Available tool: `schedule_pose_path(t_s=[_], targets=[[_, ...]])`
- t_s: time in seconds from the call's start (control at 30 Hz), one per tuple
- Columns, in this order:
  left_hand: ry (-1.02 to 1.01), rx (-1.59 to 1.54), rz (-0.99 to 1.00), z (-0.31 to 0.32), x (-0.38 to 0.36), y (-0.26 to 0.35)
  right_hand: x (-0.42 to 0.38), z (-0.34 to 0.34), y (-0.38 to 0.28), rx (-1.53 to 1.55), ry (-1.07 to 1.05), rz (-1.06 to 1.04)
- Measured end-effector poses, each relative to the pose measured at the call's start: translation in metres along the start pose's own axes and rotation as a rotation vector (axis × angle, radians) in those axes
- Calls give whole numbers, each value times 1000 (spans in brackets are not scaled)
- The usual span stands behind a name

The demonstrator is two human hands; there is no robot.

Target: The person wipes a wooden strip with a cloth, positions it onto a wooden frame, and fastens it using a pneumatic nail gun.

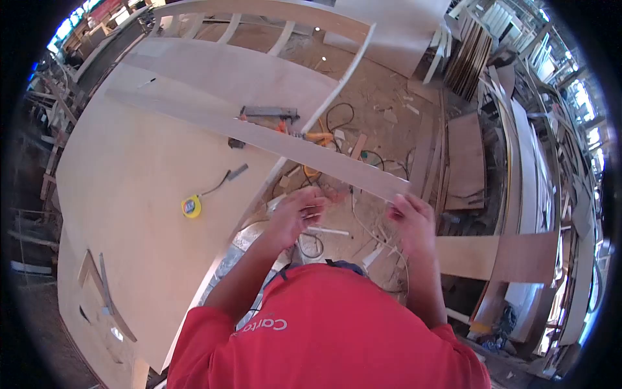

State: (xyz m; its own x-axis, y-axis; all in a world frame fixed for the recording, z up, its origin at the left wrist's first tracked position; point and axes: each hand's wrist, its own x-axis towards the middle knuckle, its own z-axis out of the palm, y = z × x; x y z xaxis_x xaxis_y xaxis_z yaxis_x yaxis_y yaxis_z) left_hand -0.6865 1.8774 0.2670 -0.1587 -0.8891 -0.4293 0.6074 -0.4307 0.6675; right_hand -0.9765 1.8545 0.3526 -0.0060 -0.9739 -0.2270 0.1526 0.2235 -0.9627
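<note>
A long, thin wooden strip (pixel 311 155) slants across the workbench and past its edge toward me. My right hand (pixel 414 217) pinches the near end of the strip between thumb and fingers. Below the strip, apart from it, is my left hand (pixel 299 214), its fingers curled together; whatever they may hold is too small or blurred to make out. On the pale plywood sheet (pixel 136 227) to the left lies a yellow tape measure (pixel 191 207). Beyond the strip rests a grey tool (pixel 270 113) with orange parts close by, partly hidden by the strip.
Cut wooden pieces (pixel 107 295) lie at the plywood's near left. A curved wooden frame (pixel 278 10) stands at the back. Boards (pixel 466 162) and stacked panels line the right side. Cables (pixel 353 117) and wood scraps litter the floor.
</note>
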Motion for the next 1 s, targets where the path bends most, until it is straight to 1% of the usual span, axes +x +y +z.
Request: schedule_pose_path(t_s=[0.03, 0.1, 0.13, 0.2, 0.23, 0.3, 0.33, 0.4, 0.43, 0.5, 0.53, 0.57, 0.6, 0.63, 0.7, 0.73, 0.8, 0.9, 0.97, 1.0], targets=[[-1, -3, 8, -24, 10, 13, 7, -10, -7, 21, 15, -38], [186, -243, 93, -64, 21, 40, 22, -20, -28, -56, 74, -78], [195, -243, 85, -68, 22, 61, 24, -19, -38, -56, 74, -67], [374, -336, 242, -68, 39, 108, 36, -17, -55, -122, 88, -114], [377, -343, 244, -67, 52, 122, 44, -22, -56, -128, 82, -113], [444, -355, 322, -68, 81, 151, 62, -33, -54, -323, 37, -144], [465, -366, 337, -71, 98, 160, 70, -34, -55, -326, 9, -140], [423, -451, 381, -78, 139, 170, 86, -39, -58, -424, 13, -49], [446, -458, 398, -85, 155, 169, 93, -46, -55, -425, -16, -45], [418, -285, 410, -90, 188, 175, 121, -66, -46, -595, -70, 10], [450, -294, 447, -81, 197, 175, 136, -80, -35, -622, -73, 20], [540, -306, 430, -65, 205, 172, 154, -93, -24, -650, -86, 26], [625, -319, 418, -54, 213, 173, 171, -98, -14, -571, -89, 10], [652, -329, 463, -52, 225, 171, 187, -101, -6, -490, -84, -2], [736, -287, 303, -54, 257, 161, 228, -115, 4, -485, -153, -21], [752, -288, 325, -47, 271, 161, 246, -122, 8, -482, -168, -16], [684, -316, 392, -24, 297, 164, 277, -134, 11, -451, -187, 6], [749, -231, 399, 13, 325, 188, 318, -147, 13, -392, -201, 27], [724, -193, 416, 13, 352, 200, 341, -155, 20, -352, -200, 21], [701, -155, 417, 16, 364, 208, 351, -156, 25, -360, -195, -16]])
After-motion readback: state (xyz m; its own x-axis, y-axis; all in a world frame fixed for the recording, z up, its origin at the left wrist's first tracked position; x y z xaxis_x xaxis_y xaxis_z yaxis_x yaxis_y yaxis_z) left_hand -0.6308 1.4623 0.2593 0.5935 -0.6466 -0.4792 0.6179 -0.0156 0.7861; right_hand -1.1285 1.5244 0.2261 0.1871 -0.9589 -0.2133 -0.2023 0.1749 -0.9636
